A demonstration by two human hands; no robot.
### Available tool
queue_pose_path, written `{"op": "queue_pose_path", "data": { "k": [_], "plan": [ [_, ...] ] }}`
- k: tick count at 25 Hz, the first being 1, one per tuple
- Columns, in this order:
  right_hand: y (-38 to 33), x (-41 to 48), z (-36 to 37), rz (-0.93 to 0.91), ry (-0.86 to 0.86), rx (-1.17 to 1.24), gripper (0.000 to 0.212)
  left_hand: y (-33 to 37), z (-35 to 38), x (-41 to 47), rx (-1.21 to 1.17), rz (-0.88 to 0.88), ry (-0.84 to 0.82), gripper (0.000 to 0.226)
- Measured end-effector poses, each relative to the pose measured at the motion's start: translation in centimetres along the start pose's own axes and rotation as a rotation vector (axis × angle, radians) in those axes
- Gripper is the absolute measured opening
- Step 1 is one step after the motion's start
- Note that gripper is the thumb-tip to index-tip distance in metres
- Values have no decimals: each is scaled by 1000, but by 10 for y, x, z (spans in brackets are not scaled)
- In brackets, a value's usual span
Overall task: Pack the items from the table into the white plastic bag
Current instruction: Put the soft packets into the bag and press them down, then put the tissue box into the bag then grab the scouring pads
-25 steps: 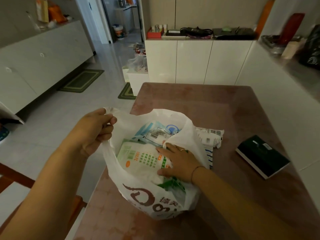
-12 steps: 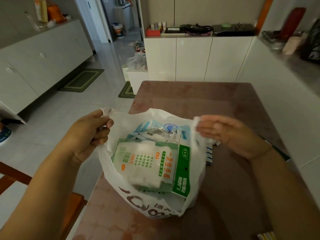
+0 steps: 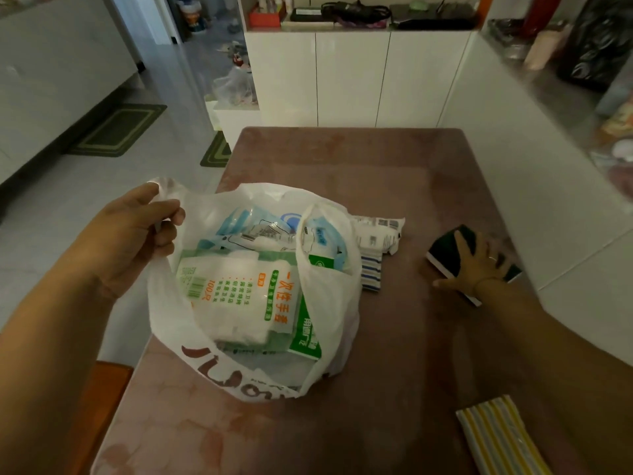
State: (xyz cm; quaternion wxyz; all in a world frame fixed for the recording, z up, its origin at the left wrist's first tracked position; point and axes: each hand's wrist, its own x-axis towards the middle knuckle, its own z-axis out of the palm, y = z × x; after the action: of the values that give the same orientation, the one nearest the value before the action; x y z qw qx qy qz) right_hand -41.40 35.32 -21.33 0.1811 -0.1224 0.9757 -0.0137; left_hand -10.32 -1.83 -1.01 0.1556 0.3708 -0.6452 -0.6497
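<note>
the left hand (image 3: 126, 245) is gripping the near-left handle of the white plastic bag (image 3: 335, 303), fingers clenched on it, holding the mouth open at the desk's (image 3: 394, 186) left side. the right hand (image 3: 476, 260) is lying flat on the dark green box (image 3: 442, 250) at the right, fingers spread, not yet closed around it. it is probably best pinching the box by its edges, lifting it and sliding it flat over the glove packet (image 3: 239, 293). a striped packet (image 3: 496, 437) is waiting near right.
</note>
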Motion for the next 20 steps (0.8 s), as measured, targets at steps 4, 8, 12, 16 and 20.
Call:
{"op": "queue_pose_path", "data": {
  "k": [4, 8, 12, 16, 20],
  "plan": [
    [4, 11, 7, 35, 53, -11, 123, -5, 4, 0, 13, 13, 33, 59],
    [8, 20, 7, 106, 105, 43, 113, -4, 11, -9, 35, 10, 49, 55],
    [-1, 13, -6, 99, 88, 307, 116, -1, 11, -23, 46, 35, 57, 48],
    [-83, -44, -88, -256, 439, 671, 109, 8, -2, -31, -18, 74, -31, 16],
    [-198, -162, -197, -810, 611, 876, 101, 9, -16, -29, -61, 86, -90, 28]
  ]
}}
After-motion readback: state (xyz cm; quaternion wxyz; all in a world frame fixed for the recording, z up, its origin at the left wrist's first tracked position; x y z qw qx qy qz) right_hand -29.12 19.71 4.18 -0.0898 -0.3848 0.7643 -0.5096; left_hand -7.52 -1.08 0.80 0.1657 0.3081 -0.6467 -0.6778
